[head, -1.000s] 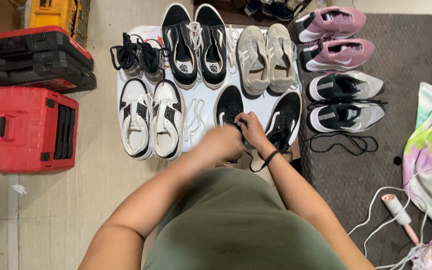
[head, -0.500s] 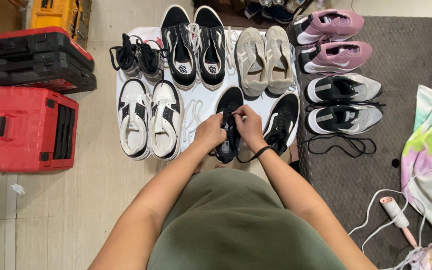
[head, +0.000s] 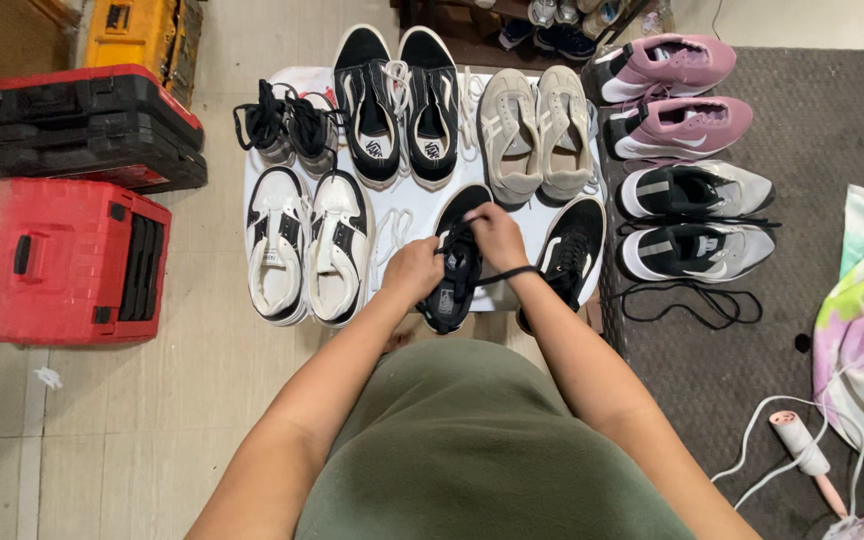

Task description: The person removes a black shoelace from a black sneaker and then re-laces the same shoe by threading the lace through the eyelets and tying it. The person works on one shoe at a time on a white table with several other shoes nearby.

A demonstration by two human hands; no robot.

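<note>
A black low sneaker (head: pixel 455 290) lies toe-away on a white board (head: pixel 407 200), between my two hands. My left hand (head: pixel 412 270) grips its left side near the tongue. My right hand (head: pixel 495 232) pinches the black lace over the upper eyelets; a black lace strand runs across my right wrist. Its mate, another black sneaker (head: pixel 572 250), lies just right of my right forearm.
White-and-black sneakers (head: pixel 304 245) sit left, loose white laces (head: pixel 392 225) beside them. Black-white, beige, small black pairs line the back. Pink and grey-black pairs (head: pixel 692 215) and a loose black lace (head: pixel 697 300) lie on the dark mat. Red toolboxes (head: pixel 67 260) stand left; cloth and white cable right.
My hands have shifted up along the black sneaker, from its heel end toward the upper eyelets. The left hand has moved from over the shoe to its left side. The view has shifted slightly.
</note>
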